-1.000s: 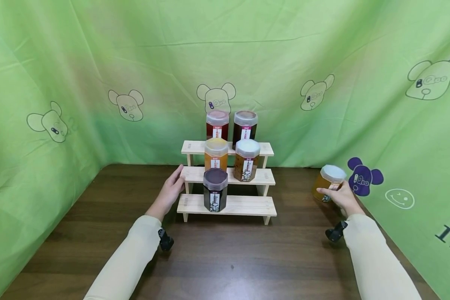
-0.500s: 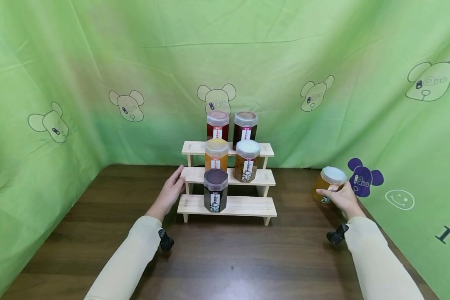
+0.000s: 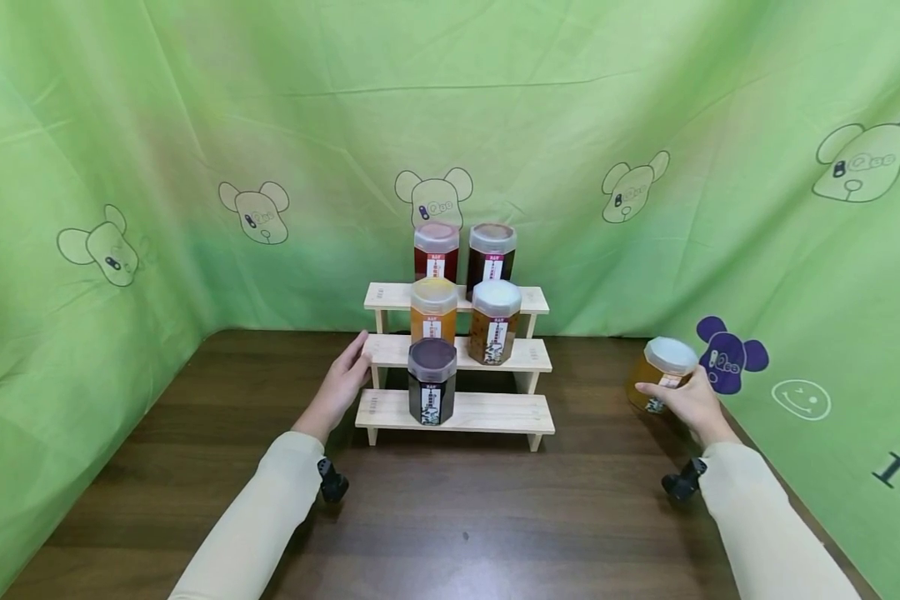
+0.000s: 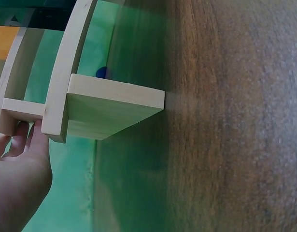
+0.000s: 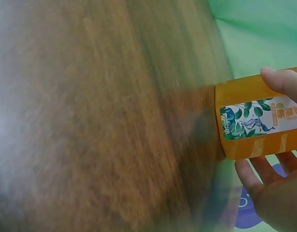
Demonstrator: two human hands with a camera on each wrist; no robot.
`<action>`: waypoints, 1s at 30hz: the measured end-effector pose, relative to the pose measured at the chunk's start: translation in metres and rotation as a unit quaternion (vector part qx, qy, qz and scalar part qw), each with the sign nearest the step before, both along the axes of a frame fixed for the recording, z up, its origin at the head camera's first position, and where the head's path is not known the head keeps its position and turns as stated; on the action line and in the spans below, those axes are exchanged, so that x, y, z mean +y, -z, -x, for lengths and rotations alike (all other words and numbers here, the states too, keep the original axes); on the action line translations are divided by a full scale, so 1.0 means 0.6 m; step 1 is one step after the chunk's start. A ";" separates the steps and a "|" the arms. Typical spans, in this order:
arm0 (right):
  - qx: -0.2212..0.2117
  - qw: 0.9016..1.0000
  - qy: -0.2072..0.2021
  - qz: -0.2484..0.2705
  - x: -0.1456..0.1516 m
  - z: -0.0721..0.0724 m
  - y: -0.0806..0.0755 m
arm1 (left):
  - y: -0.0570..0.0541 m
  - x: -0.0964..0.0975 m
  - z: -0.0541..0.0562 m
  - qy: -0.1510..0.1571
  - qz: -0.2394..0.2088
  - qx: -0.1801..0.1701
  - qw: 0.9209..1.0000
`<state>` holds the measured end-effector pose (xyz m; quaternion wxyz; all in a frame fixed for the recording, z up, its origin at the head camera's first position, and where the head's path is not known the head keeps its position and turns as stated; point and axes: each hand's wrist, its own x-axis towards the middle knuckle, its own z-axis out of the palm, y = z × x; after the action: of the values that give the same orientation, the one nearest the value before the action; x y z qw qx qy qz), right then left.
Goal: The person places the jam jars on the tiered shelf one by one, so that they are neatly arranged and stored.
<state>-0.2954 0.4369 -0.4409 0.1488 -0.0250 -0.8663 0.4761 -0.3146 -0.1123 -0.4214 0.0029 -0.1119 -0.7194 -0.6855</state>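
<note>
At the right of the table, my right hand [image 3: 693, 404] grips a jar of amber contents with a white lid [image 3: 670, 357], thumb on one side and fingers on the other. Its printed label [image 5: 257, 118] shows in the right wrist view. My left hand [image 3: 337, 387] holds the left end of the middle step of a three-step wooden display stand [image 3: 498, 408]; fingertips meet the wood in the left wrist view. On the stand are a dark purple jar [image 3: 432, 387] at the bottom, orange [image 3: 432, 321] and speckled brown [image 3: 492, 333] jars midway, and red [image 3: 435, 258] and dark [image 3: 489, 262] jars on top.
A green cloth backdrop [image 3: 330, 125] with printed bear heads encloses the back and sides of the brown wooden table [image 3: 450, 508]. Bare wood lies in front of the stand and between it and the amber jar. The cloth runs close behind my right hand.
My right hand and the amber jar have shifted slightly right and towards me. The left hand still holds the stand, and the other jars keep their places.
</note>
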 end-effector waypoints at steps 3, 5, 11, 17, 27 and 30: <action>0.000 1.000 -0.006 -0.014 -0.001 -0.007 -0.004 | 0.001 0.001 0.000 -0.002 0.000 0.000 1.000; -0.002 1.000 -0.007 -0.025 -0.001 -0.011 -0.009 | 0.002 0.002 0.000 -0.004 0.001 0.000 1.000; 0.004 0.998 0.006 -0.057 -0.006 -0.026 -0.030 | 0.000 0.004 0.001 -0.006 0.006 0.001 1.000; -0.008 0.997 0.001 -0.073 -0.015 -0.044 -0.051 | -0.002 0.004 0.000 -0.005 -0.001 0.003 1.000; 0.003 0.996 -0.008 -0.092 -0.050 -0.067 -0.078 | 0.002 0.001 0.001 -0.002 0.000 0.003 1.000; 0.010 0.995 -0.009 -0.098 -0.065 -0.074 -0.087 | 0.002 0.000 0.001 -0.003 0.002 0.003 1.000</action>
<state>-0.2512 0.3977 -0.3884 0.1544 0.0023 -0.9074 0.3909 -0.3153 -0.1122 -0.4224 0.0068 -0.1123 -0.7213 -0.6835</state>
